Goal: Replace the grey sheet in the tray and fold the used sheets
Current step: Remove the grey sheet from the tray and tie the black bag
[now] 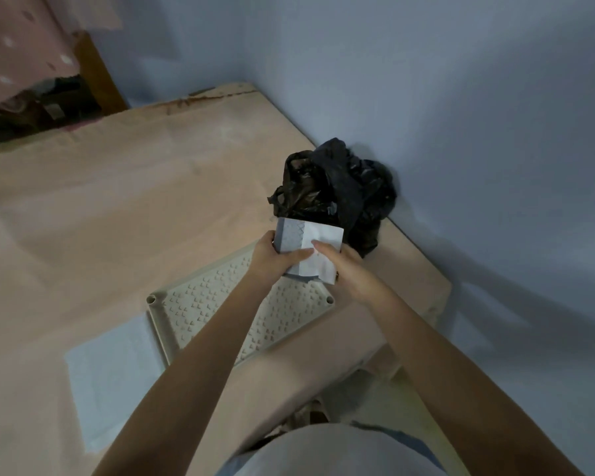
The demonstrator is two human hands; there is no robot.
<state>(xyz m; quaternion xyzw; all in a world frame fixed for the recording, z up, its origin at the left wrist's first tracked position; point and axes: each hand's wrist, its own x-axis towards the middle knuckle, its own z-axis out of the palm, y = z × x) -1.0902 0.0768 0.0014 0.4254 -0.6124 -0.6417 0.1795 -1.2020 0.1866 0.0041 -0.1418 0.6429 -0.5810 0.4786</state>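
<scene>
The beige perforated tray (220,314) lies flat on a peach-covered table (117,218) set into the corner of a blue wall (461,97). Above the tray's far edge both hands hold a folded sheet (306,247), grey on its left part and white on its right, lifted clear of the tray. The left hand (279,257) grips the sheet's left side, thumb laid across its front and fingers curled behind. The right hand (344,266) pinches the white part from the right, thumb on top. Just beyond the tray's far edge, against the wall, sits a crumpled black plastic bag (337,190), directly behind the held sheet. Beside the tray's near-left edge a flat pale grey sheet (110,383) lies spread on the table, one side touching or slipping under the tray's rim; I cannot tell which.
</scene>
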